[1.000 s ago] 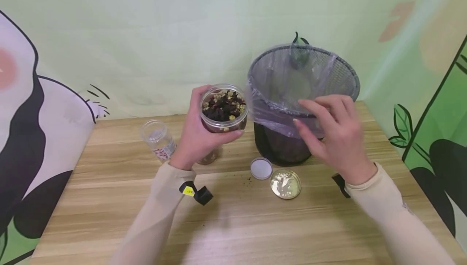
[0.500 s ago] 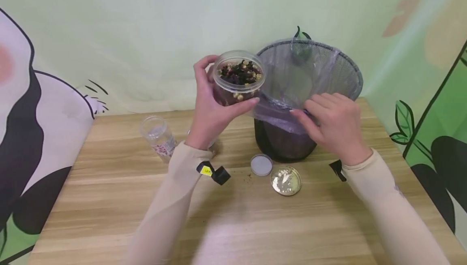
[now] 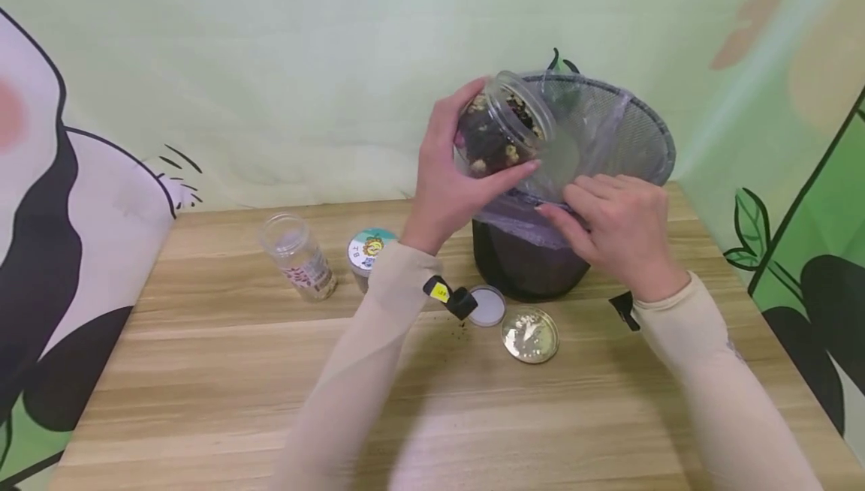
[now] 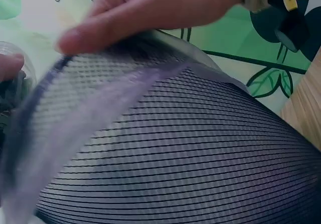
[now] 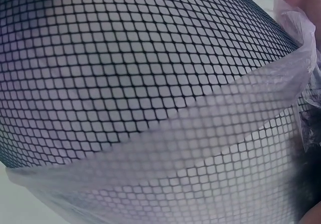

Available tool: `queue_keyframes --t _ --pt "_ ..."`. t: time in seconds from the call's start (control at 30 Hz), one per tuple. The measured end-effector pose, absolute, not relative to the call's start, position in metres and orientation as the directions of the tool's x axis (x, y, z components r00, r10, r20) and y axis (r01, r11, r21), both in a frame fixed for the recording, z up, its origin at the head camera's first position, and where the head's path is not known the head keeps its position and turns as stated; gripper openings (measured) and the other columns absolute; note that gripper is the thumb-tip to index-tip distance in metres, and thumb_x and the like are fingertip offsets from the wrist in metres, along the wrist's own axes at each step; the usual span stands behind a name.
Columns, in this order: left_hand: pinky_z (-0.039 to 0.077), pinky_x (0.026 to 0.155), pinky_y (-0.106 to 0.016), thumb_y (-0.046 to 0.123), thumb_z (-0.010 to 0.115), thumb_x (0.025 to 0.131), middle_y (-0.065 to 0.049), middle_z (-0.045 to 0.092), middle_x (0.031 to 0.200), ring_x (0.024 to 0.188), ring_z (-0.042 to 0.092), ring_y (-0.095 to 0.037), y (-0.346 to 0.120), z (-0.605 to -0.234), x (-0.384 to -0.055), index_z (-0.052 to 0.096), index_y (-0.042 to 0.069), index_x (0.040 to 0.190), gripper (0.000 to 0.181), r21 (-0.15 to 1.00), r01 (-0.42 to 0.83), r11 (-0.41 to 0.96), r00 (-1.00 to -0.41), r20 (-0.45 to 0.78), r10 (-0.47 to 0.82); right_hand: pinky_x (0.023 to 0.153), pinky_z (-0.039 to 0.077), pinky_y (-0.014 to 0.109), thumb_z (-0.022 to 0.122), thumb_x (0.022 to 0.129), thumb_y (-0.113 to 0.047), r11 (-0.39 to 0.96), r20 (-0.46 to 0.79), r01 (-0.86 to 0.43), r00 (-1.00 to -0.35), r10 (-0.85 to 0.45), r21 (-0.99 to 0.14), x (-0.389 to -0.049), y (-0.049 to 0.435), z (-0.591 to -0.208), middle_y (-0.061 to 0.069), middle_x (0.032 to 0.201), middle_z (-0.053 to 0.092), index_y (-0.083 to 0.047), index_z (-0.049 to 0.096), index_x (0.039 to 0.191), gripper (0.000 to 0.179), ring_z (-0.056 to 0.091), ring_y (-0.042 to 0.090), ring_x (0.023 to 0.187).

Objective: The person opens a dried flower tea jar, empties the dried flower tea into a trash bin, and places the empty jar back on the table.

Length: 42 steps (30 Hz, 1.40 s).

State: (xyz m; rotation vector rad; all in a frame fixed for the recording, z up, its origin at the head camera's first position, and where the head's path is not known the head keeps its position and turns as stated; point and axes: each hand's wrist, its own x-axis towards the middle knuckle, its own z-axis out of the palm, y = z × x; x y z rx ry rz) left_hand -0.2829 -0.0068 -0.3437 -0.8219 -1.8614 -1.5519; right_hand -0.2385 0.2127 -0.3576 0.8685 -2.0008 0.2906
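My left hand (image 3: 446, 183) grips a clear round jar (image 3: 488, 134) of dark dried petals and pale yellow buds. The jar is tilted to the right, its mouth over the left side of a black mesh waste bin (image 3: 527, 273). A thin translucent purple bag (image 3: 523, 228) lines the bin and folds over its rim. On the bin's front rim, my right hand (image 3: 618, 232) holds the rim and bag, fingers curled over and thumb outside. In the left wrist view the right hand (image 4: 150, 20) is on the rim; the right wrist view shows mostly mesh (image 5: 125, 68).
On the wooden table (image 3: 223, 386) stand an open clear jar (image 3: 300, 262) and a jar with a printed lid (image 3: 368, 251), partly behind the left sleeve. A white lid (image 3: 488, 306) and a gold lid (image 3: 530, 335) lie before the bin. Dark crumbs (image 3: 461, 329) lie nearby.
My left hand has carried the jar up and right to the bin and tipped it. My right hand has closed on the bin's rim and bag, uncurling no longer.
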Motion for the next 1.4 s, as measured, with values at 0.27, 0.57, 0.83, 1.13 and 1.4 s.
queue_keyframes --t 0.27,0.57,0.83,1.13,1.4 --pt "0.049 0.098 -0.026 0.033 0.094 0.073 -0.004 0.051 0.144 0.127 0.050 -0.009 0.000 -0.345 -0.287 0.041 0.017 0.150 0.094 0.693 0.681 0.237 -0.727 0.677 0.112 0.045 0.015 0.028 0.044 0.108 -0.054 0.722 0.817 -0.676 -0.329 -0.474 0.147 -0.239 0.213 -0.358 0.000 0.052 0.037 -0.012 0.041 0.064 0.061 0.030 0.018 0.042" --pt "0.051 0.099 -0.025 0.032 0.092 0.077 -0.009 0.052 0.137 0.122 0.056 -0.018 0.009 -0.354 -0.292 0.041 0.016 0.145 0.086 0.597 0.739 0.313 -0.656 0.743 0.132 0.044 0.015 0.029 0.045 0.107 -0.054 0.724 0.830 -0.676 -0.322 -0.456 0.135 -0.240 0.213 -0.359 0.000 0.052 0.036 -0.012 0.041 0.063 0.061 0.030 0.019 0.041" --pt "0.047 0.097 -0.022 0.033 0.091 0.078 -0.008 0.049 0.136 0.120 0.053 -0.017 0.011 -0.355 -0.292 0.041 0.020 0.149 0.088 0.638 0.703 0.313 -0.700 0.700 0.146 0.044 0.015 0.028 0.044 0.108 -0.054 0.722 0.823 -0.675 -0.319 -0.470 0.150 -0.237 0.213 -0.358 -0.001 0.051 0.035 -0.012 0.040 0.063 0.061 0.028 0.016 0.041" --pt "0.052 0.099 -0.031 0.034 0.089 0.080 -0.006 0.051 0.135 0.122 0.055 -0.018 0.010 -0.355 -0.292 0.042 0.024 0.146 0.081 0.615 0.711 0.340 -0.691 0.699 0.181 0.043 0.016 0.027 0.043 0.109 -0.052 0.721 0.818 -0.669 -0.305 -0.487 0.180 -0.238 0.214 -0.357 -0.002 0.052 0.036 -0.012 0.041 0.063 0.061 0.027 0.014 0.042" --pt "0.053 0.099 -0.035 0.038 0.089 0.079 -0.006 0.050 0.134 0.122 0.055 -0.018 0.009 -0.350 -0.290 0.045 0.028 0.146 0.081 0.655 0.657 0.372 -0.747 0.632 0.206 0.043 0.016 0.027 0.042 0.108 -0.053 0.723 0.815 -0.669 -0.317 -0.486 0.171 -0.238 0.215 -0.358 -0.002 0.052 0.036 -0.012 0.041 0.064 0.061 0.028 0.015 0.042"
